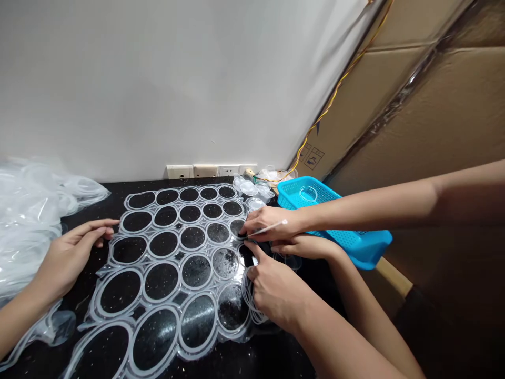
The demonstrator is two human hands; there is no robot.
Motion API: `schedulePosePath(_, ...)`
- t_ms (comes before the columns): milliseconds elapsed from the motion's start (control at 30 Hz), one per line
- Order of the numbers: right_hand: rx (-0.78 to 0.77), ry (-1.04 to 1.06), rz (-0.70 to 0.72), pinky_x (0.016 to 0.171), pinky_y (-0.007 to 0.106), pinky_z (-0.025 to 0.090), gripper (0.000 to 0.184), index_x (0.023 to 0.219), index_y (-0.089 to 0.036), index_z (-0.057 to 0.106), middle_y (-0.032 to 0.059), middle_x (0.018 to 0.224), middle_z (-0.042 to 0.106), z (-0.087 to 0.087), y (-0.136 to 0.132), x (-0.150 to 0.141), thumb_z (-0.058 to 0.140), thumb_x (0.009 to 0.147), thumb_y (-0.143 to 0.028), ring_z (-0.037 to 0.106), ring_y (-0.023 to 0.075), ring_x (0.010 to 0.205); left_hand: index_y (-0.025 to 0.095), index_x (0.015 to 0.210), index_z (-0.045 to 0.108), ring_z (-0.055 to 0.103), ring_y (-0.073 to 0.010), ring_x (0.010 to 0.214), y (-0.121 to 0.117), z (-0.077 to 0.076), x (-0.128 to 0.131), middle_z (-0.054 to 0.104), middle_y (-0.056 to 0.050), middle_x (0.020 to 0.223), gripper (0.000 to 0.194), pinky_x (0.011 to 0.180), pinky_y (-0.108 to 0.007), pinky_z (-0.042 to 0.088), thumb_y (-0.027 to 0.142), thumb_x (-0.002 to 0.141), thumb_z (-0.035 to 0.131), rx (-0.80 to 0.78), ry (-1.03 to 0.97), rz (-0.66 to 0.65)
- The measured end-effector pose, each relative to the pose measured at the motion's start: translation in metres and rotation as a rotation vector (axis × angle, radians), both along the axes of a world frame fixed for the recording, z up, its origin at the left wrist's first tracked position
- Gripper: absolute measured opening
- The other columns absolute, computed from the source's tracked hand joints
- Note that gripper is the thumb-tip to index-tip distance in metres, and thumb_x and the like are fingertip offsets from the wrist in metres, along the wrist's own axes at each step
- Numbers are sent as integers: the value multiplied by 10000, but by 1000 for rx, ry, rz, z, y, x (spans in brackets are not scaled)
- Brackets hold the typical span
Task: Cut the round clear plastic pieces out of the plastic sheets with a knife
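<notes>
A clear plastic sheet of joined rings (137, 310) lies flat on the black tabletop (272, 352). My left hand (73, 252) is at its left edge, index finger stretched out to the rim, the other fingers loosely bent, holding nothing. My right hand (305, 246) lies by the right edge, fingers extended to the left, partly hidden by another person's arms. That person's upper hand (266, 221) holds a thin white stick (268, 228) against the rings at the right edge. Their lower hand (276, 292) presses there too, beside several loose rings (252, 302).
A blue perforated basket (290, 192) with a clear ring in it stands at the right. Clear discs (252, 187) are piled behind the sheet. Crumpled clear plastic (29, 216) fills the left side. Sockets (205, 171) line the wall; cardboard (434, 105) stands at the right.
</notes>
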State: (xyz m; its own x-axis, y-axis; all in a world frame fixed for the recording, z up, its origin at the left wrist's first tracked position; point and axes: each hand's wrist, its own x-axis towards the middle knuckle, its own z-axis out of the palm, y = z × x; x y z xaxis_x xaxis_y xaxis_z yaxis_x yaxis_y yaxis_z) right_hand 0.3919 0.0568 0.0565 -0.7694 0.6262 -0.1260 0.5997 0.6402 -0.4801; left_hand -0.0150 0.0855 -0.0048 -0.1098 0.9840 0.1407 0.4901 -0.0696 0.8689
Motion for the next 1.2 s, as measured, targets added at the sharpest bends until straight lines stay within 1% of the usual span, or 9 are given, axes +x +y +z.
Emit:
schedulePosePath(167,-2,-4,-7,639,235,452,221,1042,-183,573,43,857,603,-9,-24,17,433,876,-146,533,128,752,288,843,629,571,-179,749,2,0,-1,633,-4,768,320,692,-343,438,508,663,483,-3,-18,11)
schedulePosePath(300,-36,14,-103,555,191,425,317,1156,-199,522,24,818,602,-17,-58,35,370,889,-121,515,97,658,230,832,645,560,-184,726,5,0,-2,648,-16,752,421,637,-295,449,538,571,524,-35,-36,49)
schedulePosePath(367,-84,38,-165,535,177,408,317,1148,-201,533,6,759,593,-16,-61,34,382,881,-123,496,84,612,216,837,647,558,-182,738,6,1,-3,651,-16,760,447,637,-277,447,544,558,525,-48,-46,56)
schedulePosePath(600,-185,106,-205,625,162,397,123,887,-160,618,-37,700,575,17,-4,-16,527,806,-168,499,58,656,212,843,648,552,-187,745,6,1,-4,654,-20,783,436,652,-276,438,528,560,551,-69,-62,39)
schedulePosePath(667,-184,109,-215,634,156,387,81,819,-144,615,-42,688,575,21,-2,-19,543,794,-173,505,47,657,213,830,648,553,-194,742,6,2,-3,654,-23,773,434,644,-282,439,532,551,550,-65,-63,44)
schedulePosePath(767,-184,110,-245,606,148,372,122,768,-137,615,-44,625,556,13,-23,-5,513,815,-186,503,35,612,216,810,647,554,-196,738,5,4,-1,652,-20,753,430,641,-284,443,532,535,546,-62,-59,50)
schedulePosePath(933,-190,149,-383,533,160,358,176,790,-149,646,-20,614,561,-15,-62,31,492,838,-218,480,53,564,238,804,642,561,-192,759,3,6,2,651,-12,761,400,675,-301,446,530,551,539,-67,-43,52)
schedulePosePath(1100,-230,145,-412,526,177,367,192,841,-150,663,-15,643,558,-25,-59,39,500,840,-250,490,79,586,286,830,627,562,-174,791,-1,4,2,631,10,791,316,743,-330,423,497,637,491,-49,-34,25)
schedulePosePath(1200,-235,136,-415,517,183,371,191,852,-162,665,-20,638,549,-25,-58,39,498,841,-255,492,89,577,282,808,634,566,-186,777,1,4,2,637,6,768,322,725,-331,434,499,604,513,-53,-34,32)
